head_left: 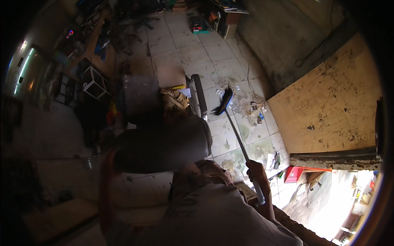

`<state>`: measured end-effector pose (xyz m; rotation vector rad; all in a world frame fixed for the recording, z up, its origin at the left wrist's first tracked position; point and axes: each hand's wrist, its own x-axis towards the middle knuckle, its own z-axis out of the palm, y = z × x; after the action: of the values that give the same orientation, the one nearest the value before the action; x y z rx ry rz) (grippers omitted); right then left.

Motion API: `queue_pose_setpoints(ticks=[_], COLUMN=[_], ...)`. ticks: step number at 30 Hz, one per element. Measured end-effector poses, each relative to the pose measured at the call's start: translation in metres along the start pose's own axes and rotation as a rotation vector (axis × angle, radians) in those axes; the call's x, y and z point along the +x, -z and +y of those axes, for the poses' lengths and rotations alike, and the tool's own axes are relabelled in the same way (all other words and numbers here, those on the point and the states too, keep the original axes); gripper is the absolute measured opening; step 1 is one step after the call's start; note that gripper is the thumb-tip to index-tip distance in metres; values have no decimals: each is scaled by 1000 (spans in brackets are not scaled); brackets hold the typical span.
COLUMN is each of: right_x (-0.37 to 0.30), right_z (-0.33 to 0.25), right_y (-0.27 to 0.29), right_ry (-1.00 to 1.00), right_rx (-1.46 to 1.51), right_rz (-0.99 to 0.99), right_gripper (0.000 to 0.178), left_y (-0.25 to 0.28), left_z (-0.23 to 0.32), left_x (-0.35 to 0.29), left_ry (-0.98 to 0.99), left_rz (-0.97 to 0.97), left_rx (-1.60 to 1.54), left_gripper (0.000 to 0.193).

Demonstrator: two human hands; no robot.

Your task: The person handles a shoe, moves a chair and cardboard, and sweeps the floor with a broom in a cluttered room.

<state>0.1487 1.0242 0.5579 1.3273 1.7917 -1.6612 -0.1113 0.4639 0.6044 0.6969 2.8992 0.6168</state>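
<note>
My right hand (257, 171) is closed round the grey handle of a broom (238, 133). Dark bristles with a blue edge (225, 100) rest on the tiled floor, ahead and to the right of me. To my left stands a dark office chair (164, 145), its padded back close to my body. Crumpled brown material (175, 100) and something yellow lie on or by its seat, beside the armrest (198, 95). My left hand (108, 160) is at the left end of the chair back, dark and smeared, so its fingers do not show.
Scraps and dirt (254, 110) are scattered on the tiles right of the bristles. A wooden board (328, 98) with dark drawings leans along the right wall. Near the bright doorway sits a red object (293, 174). A white-edged frame (95, 85) stands among dark clutter at left.
</note>
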Motion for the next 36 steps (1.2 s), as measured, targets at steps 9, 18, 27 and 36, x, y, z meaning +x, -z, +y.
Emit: queue_pose_setpoints(ticks=[9, 18, 27, 36], right_x=[8, -15, 9, 103], right_z=[14, 8, 13, -17], right_y=[-38, -62, -65, -89], right_ry=[-20, 53, 116, 363], right_rx=[-136, -219, -277, -415], right_rz=[-142, -146, -219, -399], right_gripper=[30, 29, 28, 24], left_y=[27, 42, 28, 0], left_z=[-64, -33, -12, 21], left_x=[-145, -238, -318, -380], left_ry=[65, 445, 494, 812], left_rz=[-110, -202, -103, -107], left_rx=[97, 114, 91, 165], left_gripper=[87, 86, 69, 83])
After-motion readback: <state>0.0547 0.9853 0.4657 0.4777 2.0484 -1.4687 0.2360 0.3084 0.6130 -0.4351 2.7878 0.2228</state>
